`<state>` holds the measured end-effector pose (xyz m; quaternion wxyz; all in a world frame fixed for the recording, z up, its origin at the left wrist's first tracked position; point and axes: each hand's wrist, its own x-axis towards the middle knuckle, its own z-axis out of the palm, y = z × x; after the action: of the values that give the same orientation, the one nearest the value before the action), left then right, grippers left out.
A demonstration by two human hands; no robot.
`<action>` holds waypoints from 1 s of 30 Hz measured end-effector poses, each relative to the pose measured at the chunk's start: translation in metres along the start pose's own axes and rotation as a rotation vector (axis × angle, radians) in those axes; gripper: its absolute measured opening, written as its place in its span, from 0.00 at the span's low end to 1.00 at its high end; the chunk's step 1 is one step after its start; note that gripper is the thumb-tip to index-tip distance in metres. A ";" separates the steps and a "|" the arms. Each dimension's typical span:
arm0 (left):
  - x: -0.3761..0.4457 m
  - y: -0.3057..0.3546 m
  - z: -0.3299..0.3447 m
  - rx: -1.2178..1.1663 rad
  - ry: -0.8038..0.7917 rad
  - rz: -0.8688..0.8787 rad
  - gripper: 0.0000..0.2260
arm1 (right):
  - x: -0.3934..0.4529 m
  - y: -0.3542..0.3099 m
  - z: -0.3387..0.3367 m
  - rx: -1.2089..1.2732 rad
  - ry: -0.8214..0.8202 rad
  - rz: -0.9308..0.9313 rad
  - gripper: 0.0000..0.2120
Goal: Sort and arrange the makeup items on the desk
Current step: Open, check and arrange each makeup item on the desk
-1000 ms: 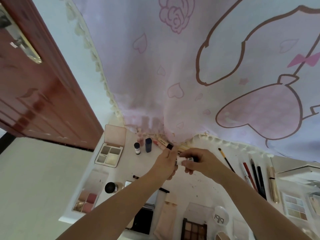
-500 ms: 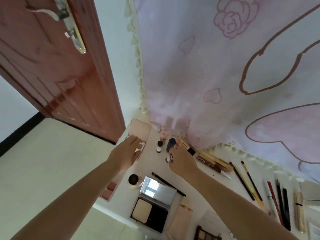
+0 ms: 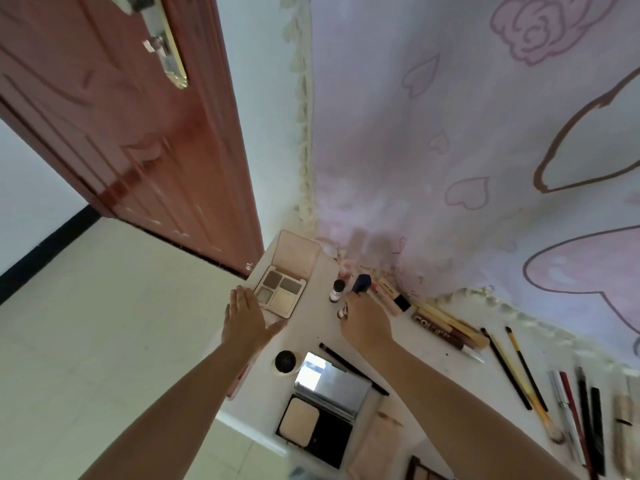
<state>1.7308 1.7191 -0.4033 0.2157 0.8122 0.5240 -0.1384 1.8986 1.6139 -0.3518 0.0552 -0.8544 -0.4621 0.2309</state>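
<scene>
Head view, looking down on a white desk (image 3: pixel 311 341) strewn with makeup. Sorting judged roughly midway: pencils and brushes (image 3: pixel 519 372) fanned in a row along the right, tubes (image 3: pixel 446 323) grouped by the pink cloth (image 3: pixel 450 168); palettes not yet aligned. Left hand (image 3: pixel 244 317) flat, fingers straight, resting beside the four-pan eyeshadow palette (image 3: pixel 282 289) at the far-left corner. Right hand (image 3: pixel 363 320) curled around a small tube (image 3: pixel 343 311), next to one upright white bottle (image 3: pixel 336 291) and one dark blue lipstick (image 3: pixel 362 284). Counted: one mirrored powder compact (image 3: pixel 322 410), one round black-lidded jar (image 3: pixel 285 362), one further palette (image 3: pixel 420 471) cut off by the bottom edge; slim pencils blurred, number unclear.
</scene>
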 end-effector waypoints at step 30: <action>-0.052 0.099 -0.075 -0.095 0.121 0.369 0.28 | -0.054 0.160 -0.025 -0.256 0.154 0.352 0.15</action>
<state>1.7991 1.6794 -0.2944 0.2435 0.8903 0.3840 -0.0224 2.0063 1.4820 -0.3605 -0.0598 -0.9370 -0.3259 0.1107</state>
